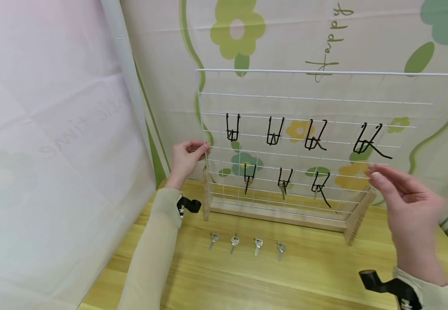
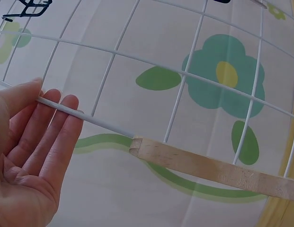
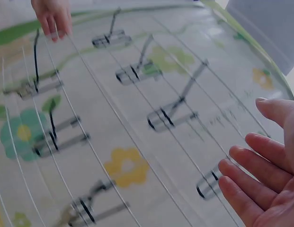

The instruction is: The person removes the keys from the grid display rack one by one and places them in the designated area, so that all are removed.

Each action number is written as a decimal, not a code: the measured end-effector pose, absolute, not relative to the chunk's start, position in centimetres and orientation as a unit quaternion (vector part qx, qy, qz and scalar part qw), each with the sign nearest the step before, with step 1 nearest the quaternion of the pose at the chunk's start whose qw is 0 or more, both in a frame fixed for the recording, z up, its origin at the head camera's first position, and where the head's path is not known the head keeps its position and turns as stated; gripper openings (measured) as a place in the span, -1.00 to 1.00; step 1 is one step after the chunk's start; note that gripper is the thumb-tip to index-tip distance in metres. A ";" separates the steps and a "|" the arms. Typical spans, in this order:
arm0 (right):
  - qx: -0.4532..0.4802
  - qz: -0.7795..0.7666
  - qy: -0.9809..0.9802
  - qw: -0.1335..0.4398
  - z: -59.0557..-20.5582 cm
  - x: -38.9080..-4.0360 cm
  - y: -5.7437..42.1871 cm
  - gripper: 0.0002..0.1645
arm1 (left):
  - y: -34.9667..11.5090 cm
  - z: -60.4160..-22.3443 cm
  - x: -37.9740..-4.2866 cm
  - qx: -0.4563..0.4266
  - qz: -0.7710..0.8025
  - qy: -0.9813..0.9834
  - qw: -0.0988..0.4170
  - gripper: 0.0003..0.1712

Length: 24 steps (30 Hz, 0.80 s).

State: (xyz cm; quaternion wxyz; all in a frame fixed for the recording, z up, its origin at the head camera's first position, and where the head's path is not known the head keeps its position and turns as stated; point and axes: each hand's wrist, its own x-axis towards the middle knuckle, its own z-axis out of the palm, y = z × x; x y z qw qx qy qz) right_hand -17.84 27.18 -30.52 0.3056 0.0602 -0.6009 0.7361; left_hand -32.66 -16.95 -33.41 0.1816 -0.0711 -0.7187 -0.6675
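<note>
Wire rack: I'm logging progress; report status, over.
Left hand pinches left edge of wire rack. Right hand near right edge, contact unclear. Seven black hooks mounted. Four keys in front, clear of rack.

Wire grid [image 1: 305, 71] beside me: smooth coated metal. Hooks [image 1: 273, 138]: dark metal wire, slight sheen. Base [image 1: 278, 217]: matt bare wood. Keys [image 1: 234, 242]: shiny metal. Table [image 1: 224, 275]: glossy woodgrain. My sleeves [image 1: 150, 254]: matt cloth. Backdrop [image 1: 154, 51]: creased, cloth-like.

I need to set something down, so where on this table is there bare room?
The table is bare on the near side of the four keys, between the left sleeve and the right wrist's camera. More bare wood lies right of the keys, in front of the rack's right foot. It's tighter between the keys and the rack's base rail.
</note>
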 end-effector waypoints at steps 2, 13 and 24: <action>0.087 0.733 -0.614 0.279 -30.6 -17.3 25.8 -0.59 | -16.9 -33.5 -32.7 -0.072 -0.670 -0.716 0.180 -0.78; 0.151 0.656 -0.722 0.161 -34.0 -17.3 17.6 -0.64 | -17.3 -33.7 -32.3 -0.083 -0.672 -0.713 0.184 -0.76; 0.115 0.663 -0.736 0.073 -39.5 -21.3 11.9 -0.48 | -17.0 -33.8 -32.6 -0.091 -0.669 -0.714 0.184 -0.75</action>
